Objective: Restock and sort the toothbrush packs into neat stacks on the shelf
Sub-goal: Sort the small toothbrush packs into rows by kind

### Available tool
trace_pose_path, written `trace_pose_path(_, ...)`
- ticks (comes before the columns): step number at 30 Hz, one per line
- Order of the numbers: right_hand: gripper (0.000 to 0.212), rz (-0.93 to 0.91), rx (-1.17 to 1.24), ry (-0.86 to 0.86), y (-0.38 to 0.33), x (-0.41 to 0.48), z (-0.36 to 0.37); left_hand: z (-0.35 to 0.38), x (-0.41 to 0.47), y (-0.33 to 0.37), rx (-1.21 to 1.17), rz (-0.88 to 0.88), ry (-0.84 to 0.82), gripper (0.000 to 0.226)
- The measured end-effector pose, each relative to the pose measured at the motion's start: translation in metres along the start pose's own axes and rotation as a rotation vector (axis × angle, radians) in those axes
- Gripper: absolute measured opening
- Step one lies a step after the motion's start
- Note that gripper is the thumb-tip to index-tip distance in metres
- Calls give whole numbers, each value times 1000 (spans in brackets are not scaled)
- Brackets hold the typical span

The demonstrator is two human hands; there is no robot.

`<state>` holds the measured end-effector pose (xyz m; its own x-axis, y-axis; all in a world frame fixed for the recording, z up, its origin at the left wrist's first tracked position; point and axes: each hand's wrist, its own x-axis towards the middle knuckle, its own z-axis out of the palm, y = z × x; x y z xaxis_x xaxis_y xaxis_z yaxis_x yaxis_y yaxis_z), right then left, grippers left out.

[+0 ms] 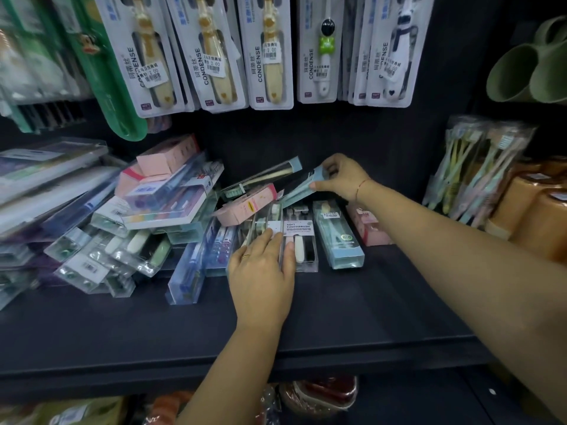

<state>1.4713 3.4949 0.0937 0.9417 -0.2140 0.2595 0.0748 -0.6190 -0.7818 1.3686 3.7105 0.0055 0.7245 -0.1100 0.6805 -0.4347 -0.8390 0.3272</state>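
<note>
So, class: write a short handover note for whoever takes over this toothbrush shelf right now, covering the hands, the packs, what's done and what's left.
Left hand: grips a clear pack standing on edge beside the SOFT TOOTHBRUSH pack.
Right hand: pinches a light-blue pack, tilted at the back of the shelf.
Done: a few packs lie side by side mid-shelf.
Left: the jumbled heap on the left is unsorted, and there are no neat stacks yet.

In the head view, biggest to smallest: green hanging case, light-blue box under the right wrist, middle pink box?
1. Green hanging case, clearly largest.
2-3. Light-blue box and pink box look alike; the blue one lies nearer the camera, so no ranking.
</note>
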Motion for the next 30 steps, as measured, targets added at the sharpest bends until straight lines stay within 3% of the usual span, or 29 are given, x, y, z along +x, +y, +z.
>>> trace_pose_path(4,51,-29,-8,188,-13,-38,-26,0,0,1,0,3,-1,52)
trace_pose_path(7,58,-13,-216,276,-19,-94,-32,0,1,2,3,8,7,51)
trace_pose_path(11,55,44,-492,125,-17,-153,-15,-1,1,2,3,6,-5,52)
trace_pose_path(15,81,97,-435,-85,-15,-175,0,-1,1,1,10,8,-22,53)
trace_pose_path(21,74,11,-401,-109,-7,-174,18,1,0,0,9,6,-22,54)
trace_pose_path(30,64,64,-356,55,-5,-147,27,2,1,1,-11,-3,-1,55)
